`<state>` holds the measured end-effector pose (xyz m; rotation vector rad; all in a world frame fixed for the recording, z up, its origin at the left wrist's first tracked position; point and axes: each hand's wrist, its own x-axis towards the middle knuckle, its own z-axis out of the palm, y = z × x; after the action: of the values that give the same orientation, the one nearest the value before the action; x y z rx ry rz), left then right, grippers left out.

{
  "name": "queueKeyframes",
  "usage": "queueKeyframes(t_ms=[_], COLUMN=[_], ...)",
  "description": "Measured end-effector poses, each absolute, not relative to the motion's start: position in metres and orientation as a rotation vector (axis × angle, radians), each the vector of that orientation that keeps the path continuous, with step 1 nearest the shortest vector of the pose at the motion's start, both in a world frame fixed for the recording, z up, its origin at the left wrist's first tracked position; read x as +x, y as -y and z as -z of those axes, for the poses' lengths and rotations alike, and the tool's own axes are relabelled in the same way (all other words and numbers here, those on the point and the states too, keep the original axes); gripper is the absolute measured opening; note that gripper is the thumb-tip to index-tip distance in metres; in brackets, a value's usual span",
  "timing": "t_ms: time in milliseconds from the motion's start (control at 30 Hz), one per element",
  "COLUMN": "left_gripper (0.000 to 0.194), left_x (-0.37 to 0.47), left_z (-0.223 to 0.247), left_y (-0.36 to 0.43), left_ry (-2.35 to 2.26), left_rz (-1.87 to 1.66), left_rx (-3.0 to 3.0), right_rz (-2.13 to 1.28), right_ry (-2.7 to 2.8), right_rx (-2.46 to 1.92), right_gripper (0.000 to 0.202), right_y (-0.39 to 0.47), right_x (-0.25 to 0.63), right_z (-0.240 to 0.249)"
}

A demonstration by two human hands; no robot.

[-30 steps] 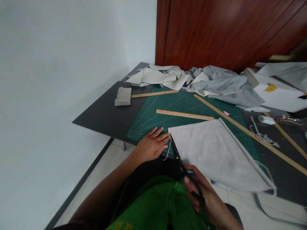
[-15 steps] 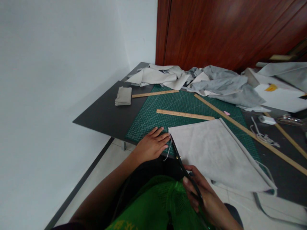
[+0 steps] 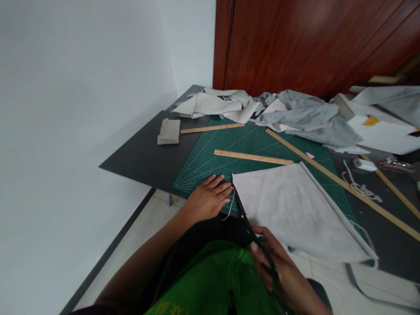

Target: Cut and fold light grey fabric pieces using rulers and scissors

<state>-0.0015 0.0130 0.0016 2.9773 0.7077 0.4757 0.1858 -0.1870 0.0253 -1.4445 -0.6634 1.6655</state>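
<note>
My left hand [image 3: 209,197] lies flat on the green cutting mat [image 3: 192,173], its fingers stretched toward the left edge of a pale grey cloth [image 3: 288,208]. Wrapped in my right hand [image 3: 275,262] are the handles of long dark scissors [image 3: 244,214]. Their blades run along the cloth's left edge, look nearly closed, and end by my left fingertips. A thin pale strip [image 3: 232,205] dangles between my left hand and the blades. The cloth's right side has a folded or rolled border, and its lower part hangs past the table's front edge.
Wooden rulers [image 3: 254,156] lie on and around the mat. A folded cloth stack [image 3: 169,131] sits at the left; crumpled fabric [image 3: 295,111] lies along the back. White cord [image 3: 362,190] and a small white block [image 3: 365,164] are at the right, near a white box [image 3: 383,131].
The cloth's upper left corner sits slightly farther right, and a narrow gap shows between it and my left fingertips. My hands have barely moved.
</note>
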Motion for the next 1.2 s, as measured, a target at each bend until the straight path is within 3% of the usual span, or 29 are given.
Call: queueKeyframes(t_ms=[133, 300, 533, 733, 1200], left_gripper=[0.044, 0.065, 0.077, 0.062, 0.049], left_x=[-0.001, 0.001, 0.009, 0.008, 0.003], left_z=[-0.003, -0.015, -0.023, -0.02, -0.01], left_y=[-0.014, -0.017, -0.021, -0.023, -0.016], left_ry=[-0.713, -0.796, -0.81, -0.808, -0.773], left_rz=[-0.495, -0.482, -0.311, -0.331, -0.49], left_rx=[2.933, 2.799, 2.774, 2.759, 2.889], right_rz=[-1.66, -1.651, -1.646, -1.661, -1.705], right_ry=[0.618, 0.58, 0.491, 0.43, 0.379], right_rx=[-1.427, -1.405, -1.342, -1.27, -1.259], right_gripper=[0.062, 0.062, 0.059, 0.059, 0.06], right_y=[0.189, 0.189, 0.191, 0.189, 0.187], right_x=[0.185, 0.185, 0.185, 0.185, 0.19], right_z=[-0.023, -0.019, -0.01, -0.01, -0.019])
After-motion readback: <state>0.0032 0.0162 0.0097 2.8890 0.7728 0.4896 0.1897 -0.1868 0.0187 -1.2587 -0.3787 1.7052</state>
